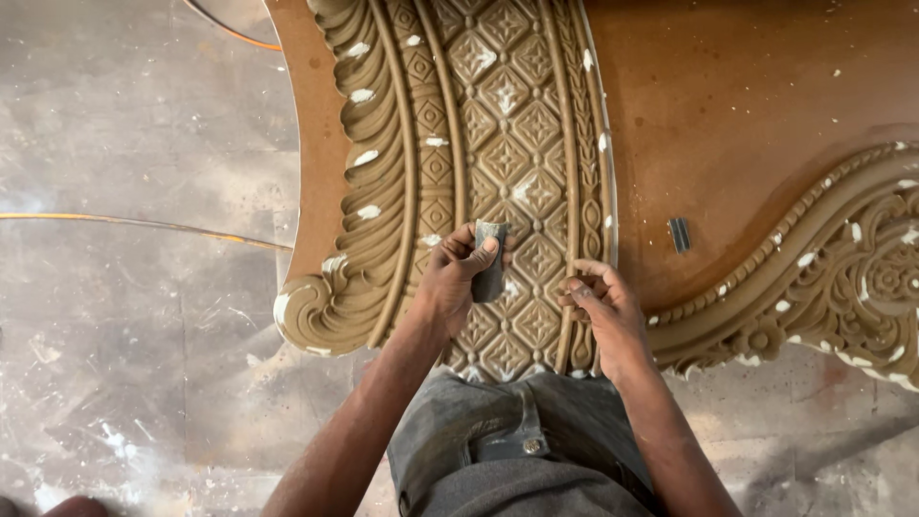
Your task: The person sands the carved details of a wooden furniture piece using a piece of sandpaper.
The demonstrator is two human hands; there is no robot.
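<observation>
Carved panel [498,124] on dusty concrete floor [134,316], white filler spots throughout.
Left hand [450,282] clamped a folded grey abrasive piece [490,263] on the diamond band; right hand [603,311], at its 3 o'clock, rested curled and empty on the beaded edge.

A dusty grey concrete floor [124,316], streaked with white smears and scuffs, fills the left and bottom of the view. A thin orange cable [144,226] runs across it, and daylight falls evenly.
</observation>
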